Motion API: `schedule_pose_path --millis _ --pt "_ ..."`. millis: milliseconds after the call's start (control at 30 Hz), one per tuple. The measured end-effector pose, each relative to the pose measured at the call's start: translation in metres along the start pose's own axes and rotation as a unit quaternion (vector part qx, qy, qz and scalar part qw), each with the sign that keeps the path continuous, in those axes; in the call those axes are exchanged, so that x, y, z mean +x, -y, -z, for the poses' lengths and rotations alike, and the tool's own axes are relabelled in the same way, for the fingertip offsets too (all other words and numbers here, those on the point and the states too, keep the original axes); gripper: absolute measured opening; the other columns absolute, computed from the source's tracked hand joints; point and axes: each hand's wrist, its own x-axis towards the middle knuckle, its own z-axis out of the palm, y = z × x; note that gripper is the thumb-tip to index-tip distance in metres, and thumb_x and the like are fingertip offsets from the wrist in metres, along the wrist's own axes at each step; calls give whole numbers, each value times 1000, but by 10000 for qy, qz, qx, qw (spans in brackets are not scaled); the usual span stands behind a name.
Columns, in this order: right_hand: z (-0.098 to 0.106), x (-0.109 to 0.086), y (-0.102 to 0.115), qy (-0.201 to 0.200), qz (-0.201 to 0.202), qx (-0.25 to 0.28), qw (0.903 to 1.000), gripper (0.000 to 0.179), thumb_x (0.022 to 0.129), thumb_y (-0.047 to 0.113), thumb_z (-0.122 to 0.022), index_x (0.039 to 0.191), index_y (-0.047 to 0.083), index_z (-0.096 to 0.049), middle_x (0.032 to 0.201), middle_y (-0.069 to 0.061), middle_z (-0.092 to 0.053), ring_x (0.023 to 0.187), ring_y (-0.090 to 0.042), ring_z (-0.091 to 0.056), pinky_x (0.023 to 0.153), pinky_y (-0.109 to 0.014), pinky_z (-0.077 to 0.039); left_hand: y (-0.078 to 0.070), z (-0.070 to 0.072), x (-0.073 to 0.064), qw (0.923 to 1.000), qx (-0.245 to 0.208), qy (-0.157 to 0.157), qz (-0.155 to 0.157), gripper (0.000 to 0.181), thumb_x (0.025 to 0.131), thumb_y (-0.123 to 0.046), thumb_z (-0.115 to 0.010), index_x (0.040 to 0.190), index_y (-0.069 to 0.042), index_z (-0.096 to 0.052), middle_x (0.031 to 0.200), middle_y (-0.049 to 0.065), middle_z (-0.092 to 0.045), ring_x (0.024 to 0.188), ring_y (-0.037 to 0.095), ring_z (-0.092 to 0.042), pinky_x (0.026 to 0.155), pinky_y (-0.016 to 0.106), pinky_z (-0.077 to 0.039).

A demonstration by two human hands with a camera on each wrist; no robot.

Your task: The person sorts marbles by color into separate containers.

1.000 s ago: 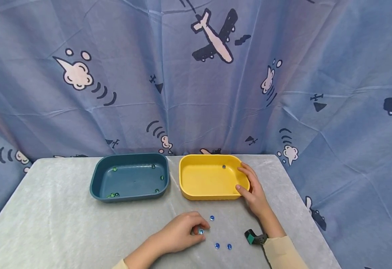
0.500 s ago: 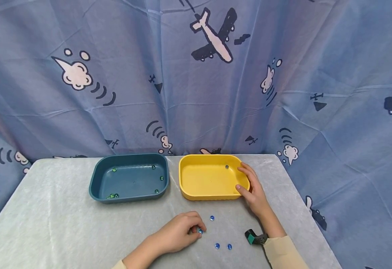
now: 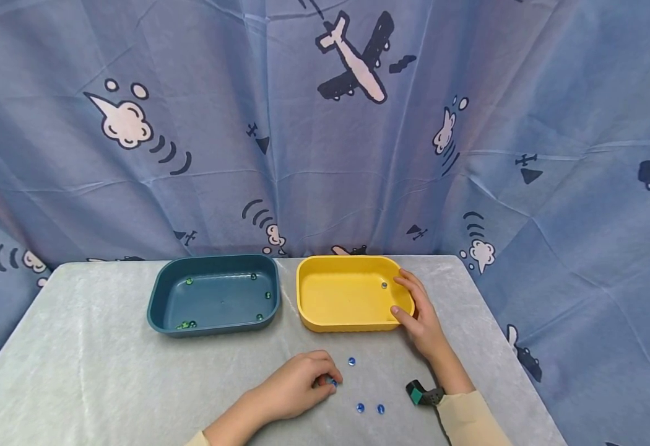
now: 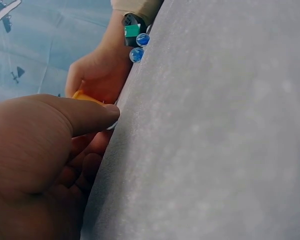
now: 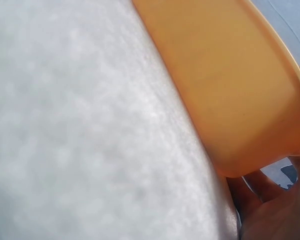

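With thumb and fingers my left hand [image 3: 299, 385] pinches a blue glass marble [image 3: 333, 383] low over the table, mostly covered by the fingertips. Three more blue marbles lie close by: one [image 3: 351, 361] just beyond the fingers, and a pair [image 3: 361, 407] to their right. My right hand [image 3: 424, 322] grips the right end of a yellow tray [image 3: 336, 300], its thumb over the front corner. Inside that tray, a single marble [image 3: 384, 285] rests near the right end. In the right wrist view, the tray's outer wall [image 5: 230, 85] fills the upper right, fingers partly hidden behind it.
A dark teal tray [image 3: 221, 306] holding several green marbles stands left of the yellow one, with a narrow gap between. Pale cloth covers the table [image 3: 108, 371]. A patterned blue curtain [image 3: 219, 124] hangs behind the far edge. A dark band [image 3: 425, 393] circles the right wrist.
The marble in the yellow tray has rolled right and slightly nearer. My left fingers have drawn slightly left and closed further over their marble. My right hand has stayed put.
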Motion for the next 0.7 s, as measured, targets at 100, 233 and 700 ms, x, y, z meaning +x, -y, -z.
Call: schedule_pose_path --millis 100,233,700 --pt "0 0 0 3 -24 4 10000 54 101 6 -68 152 -5 -54 176 -14 -31 162 -39 -22 126 -12 -22 0 0 0 10000 5 -7 -10 13 102 -7 -79 111 -17 -80 102 -14 -67 84 -5 -57 75 11 -53" --pt "0 1 0 4 -39 12 10000 54 101 5 -67 152 -5 -54 176 -14 -31 162 -39 -22 126 -12 -22 -1 1 1 10000 -29 22 25 13 102 -9 -79 112 -18 -80 102 -15 -66 83 -6 -56 75 12 -53" --pt "0 1 1 4 -37 -60 10000 54 101 5 -67 152 -5 -54 176 -13 -31 162 -39 -23 125 -12 -22 -5 3 2 10000 -57 -64 -48 11 103 -12 -79 113 -16 -81 99 -17 -65 82 -5 -57 74 12 -51"
